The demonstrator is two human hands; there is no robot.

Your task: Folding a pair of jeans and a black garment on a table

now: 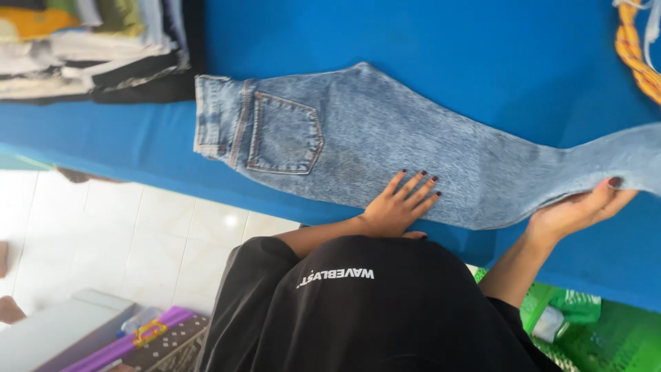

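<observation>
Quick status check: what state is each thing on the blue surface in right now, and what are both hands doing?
Light blue acid-wash denim jeans: folded lengthwise, lying flat, back pocket up.
Left hand: open, palm pressed flat on the jeans.
Right hand: gripping the leg end, lifted slightly off the surface.
Pile of folded clothes: stacked at the far corner.
Blue cloth-covered table: bare around the jeans.
Orange braided cord: lying loose at the edge.

head cam | looks steeply down from above | close over blue table (pixel 427 41)
</observation>
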